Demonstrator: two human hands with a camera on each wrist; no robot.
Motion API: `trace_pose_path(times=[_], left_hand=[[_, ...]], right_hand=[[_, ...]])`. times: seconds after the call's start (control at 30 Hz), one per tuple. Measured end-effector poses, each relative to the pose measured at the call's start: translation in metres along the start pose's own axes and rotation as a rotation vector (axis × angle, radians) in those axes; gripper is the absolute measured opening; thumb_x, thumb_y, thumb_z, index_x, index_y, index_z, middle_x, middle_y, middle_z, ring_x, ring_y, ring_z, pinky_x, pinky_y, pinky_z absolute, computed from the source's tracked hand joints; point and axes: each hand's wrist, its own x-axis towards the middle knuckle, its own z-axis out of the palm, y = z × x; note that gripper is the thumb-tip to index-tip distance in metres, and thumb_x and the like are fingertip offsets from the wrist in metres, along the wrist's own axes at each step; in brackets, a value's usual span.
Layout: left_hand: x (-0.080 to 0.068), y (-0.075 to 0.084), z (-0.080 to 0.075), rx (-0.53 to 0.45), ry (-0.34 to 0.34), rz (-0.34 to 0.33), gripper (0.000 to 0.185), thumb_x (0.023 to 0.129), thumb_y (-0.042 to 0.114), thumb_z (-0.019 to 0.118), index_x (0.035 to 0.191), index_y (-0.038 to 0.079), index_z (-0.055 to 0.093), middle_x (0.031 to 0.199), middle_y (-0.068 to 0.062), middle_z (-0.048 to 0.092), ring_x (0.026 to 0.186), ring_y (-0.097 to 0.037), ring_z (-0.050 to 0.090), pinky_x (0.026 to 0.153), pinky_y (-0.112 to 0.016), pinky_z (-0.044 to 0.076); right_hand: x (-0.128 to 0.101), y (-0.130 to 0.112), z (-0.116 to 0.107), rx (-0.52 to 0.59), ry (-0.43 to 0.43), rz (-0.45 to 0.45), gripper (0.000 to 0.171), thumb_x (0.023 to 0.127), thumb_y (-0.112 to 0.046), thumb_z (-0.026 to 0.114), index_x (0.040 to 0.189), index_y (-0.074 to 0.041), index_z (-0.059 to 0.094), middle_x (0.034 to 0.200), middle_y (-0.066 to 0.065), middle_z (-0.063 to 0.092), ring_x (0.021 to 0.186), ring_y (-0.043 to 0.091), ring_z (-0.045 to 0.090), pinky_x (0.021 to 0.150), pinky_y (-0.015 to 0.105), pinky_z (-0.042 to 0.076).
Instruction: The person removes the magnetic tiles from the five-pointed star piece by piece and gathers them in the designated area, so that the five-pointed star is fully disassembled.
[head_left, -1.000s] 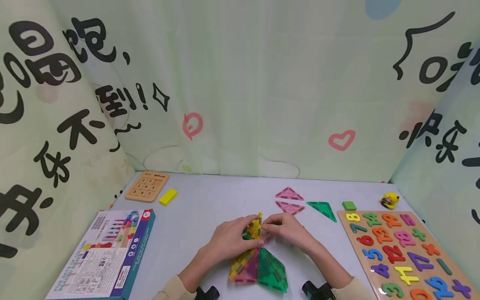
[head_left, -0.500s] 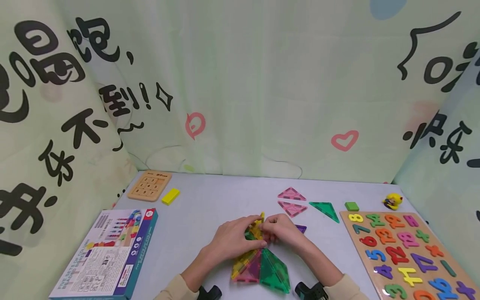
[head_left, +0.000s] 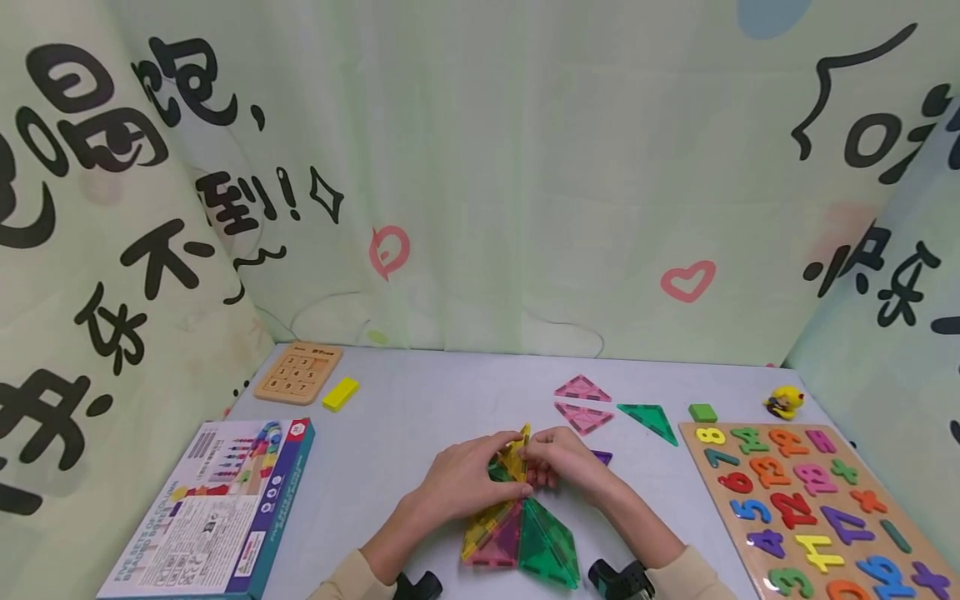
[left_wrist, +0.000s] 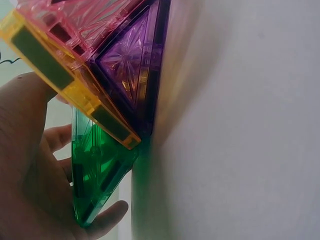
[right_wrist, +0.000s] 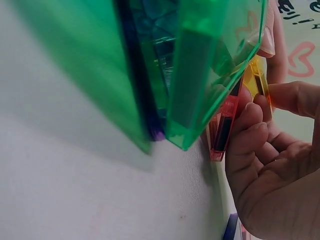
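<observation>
A hollow build of see-through magnetic tiles stands in front of me. In the head view, a green tile [head_left: 547, 542], a pink tile [head_left: 501, 540] and a yellow tile [head_left: 516, 461] show on it. My left hand [head_left: 467, 475] grips its left and far side; in the left wrist view the fingers lie behind a green triangular tile [left_wrist: 97, 165], near a purple tile [left_wrist: 125, 62]. My right hand [head_left: 566, 460] pinches the edge of the upright yellow tile [right_wrist: 259, 75] between thumb and forefinger, beside a red-pink tile [right_wrist: 223, 125]. Its other fingers curl near that tile.
Two loose pink triangles [head_left: 583, 417], a green triangle [head_left: 651, 422] and a partly covered purple tile [head_left: 602, 457] lie beyond my right hand. A number board [head_left: 817, 500] lies right, a box [head_left: 210, 508] left. A yellow block [head_left: 341, 393] and wooden board [head_left: 298, 372] lie behind.
My right hand has shifted slightly left, closer in on the yellow tile, and a purple tile now shows beside its forearm. The left hand keeps its hold. The head view has shifted a little.
</observation>
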Motion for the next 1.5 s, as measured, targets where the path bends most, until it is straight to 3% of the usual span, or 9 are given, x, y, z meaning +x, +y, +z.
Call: trace_pose_path(times=[0.2, 0.33, 0.43, 0.6, 0.77, 0.9, 1.0, 1.17, 1.5], left_hand=[[0.000, 0.000, 0.000, -0.011, 0.002, 0.006, 0.079, 0.080, 0.075, 0.061, 0.145, 0.033, 0.048, 0.135, 0.005, 0.064, 0.109, -0.015, 0.063, 0.089, -0.041, 0.053], [-0.001, 0.000, 0.000, -0.013, 0.001, 0.015, 0.075, 0.080, 0.074, 0.062, 0.142, 0.033, 0.050, 0.120, 0.007, 0.069, 0.097, -0.010, 0.063, 0.082, -0.035, 0.052], [0.000, 0.000, 0.001, -0.010, -0.005, 0.015, 0.070, 0.081, 0.073, 0.063, 0.138, 0.034, 0.053, 0.110, 0.010, 0.069, 0.089, -0.007, 0.061, 0.077, -0.031, 0.050], [0.000, 0.000, 0.000, 0.006, -0.021, 0.009, 0.060, 0.083, 0.071, 0.062, 0.130, 0.033, 0.060, 0.108, 0.011, 0.069, 0.091, -0.007, 0.060, 0.079, -0.032, 0.050], [-0.001, 0.000, 0.000, 0.010, -0.029, 0.028, 0.053, 0.084, 0.069, 0.061, 0.122, 0.033, 0.066, 0.105, 0.013, 0.069, 0.092, -0.006, 0.059, 0.081, -0.032, 0.050], [-0.001, 0.000, 0.000, -0.002, -0.025, 0.040, 0.051, 0.084, 0.068, 0.061, 0.119, 0.032, 0.068, 0.103, 0.014, 0.068, 0.090, -0.004, 0.058, 0.080, -0.030, 0.050], [-0.001, -0.001, 0.000, -0.006, -0.022, 0.047, 0.050, 0.085, 0.068, 0.061, 0.118, 0.032, 0.068, 0.102, 0.014, 0.068, 0.090, -0.004, 0.058, 0.079, -0.030, 0.049], [-0.001, -0.003, -0.001, -0.003, -0.019, 0.045, 0.050, 0.085, 0.069, 0.061, 0.118, 0.032, 0.068, 0.102, 0.014, 0.069, 0.089, -0.004, 0.058, 0.078, -0.029, 0.049], [-0.001, -0.002, 0.000, -0.004, -0.022, 0.043, 0.049, 0.085, 0.067, 0.062, 0.119, 0.033, 0.068, 0.103, 0.013, 0.069, 0.091, -0.005, 0.059, 0.079, -0.031, 0.050]], right_hand=[[0.001, -0.001, -0.004, 0.022, 0.010, 0.017, 0.024, 0.094, -0.020, 0.055, 0.079, -0.002, 0.060, 0.059, 0.002, 0.056, 0.051, 0.013, 0.049, 0.049, 0.023, 0.043], [-0.002, 0.001, -0.010, 0.055, 0.039, 0.044, 0.023, 0.096, -0.022, 0.054, 0.087, -0.002, 0.061, 0.062, 0.002, 0.053, 0.052, 0.013, 0.050, 0.049, 0.022, 0.043], [-0.007, 0.001, -0.017, 0.055, 0.091, 0.063, 0.023, 0.097, -0.023, 0.056, 0.084, -0.004, 0.059, 0.066, 0.001, 0.053, 0.053, 0.014, 0.051, 0.050, 0.023, 0.045], [-0.018, -0.002, -0.034, 0.023, 0.207, 0.090, 0.020, 0.094, -0.021, 0.060, 0.084, -0.004, 0.055, 0.074, 0.003, 0.054, 0.061, 0.017, 0.052, 0.057, 0.025, 0.049], [-0.033, 0.004, -0.061, -0.072, 0.310, 0.135, 0.026, 0.094, -0.023, 0.062, 0.107, -0.001, 0.063, 0.095, 0.009, 0.060, 0.077, 0.019, 0.053, 0.063, 0.027, 0.049], [-0.045, 0.015, -0.084, -0.230, 0.378, 0.168, 0.034, 0.096, -0.025, 0.060, 0.120, -0.001, 0.065, 0.117, 0.018, 0.061, 0.092, 0.022, 0.052, 0.067, 0.028, 0.046], [-0.053, 0.023, -0.098, -0.344, 0.420, 0.197, 0.036, 0.099, -0.024, 0.057, 0.124, 0.001, 0.064, 0.124, 0.022, 0.061, 0.098, 0.026, 0.053, 0.073, 0.030, 0.048], [-0.056, 0.036, -0.110, -0.431, 0.439, 0.218, 0.035, 0.100, -0.020, 0.054, 0.122, 0.005, 0.065, 0.125, 0.027, 0.061, 0.105, 0.032, 0.055, 0.084, 0.040, 0.052], [-0.054, 0.039, -0.110, -0.550, 0.527, 0.213, 0.029, 0.097, -0.017, 0.058, 0.115, 0.004, 0.068, 0.110, 0.022, 0.068, 0.093, 0.029, 0.058, 0.079, 0.041, 0.053]])
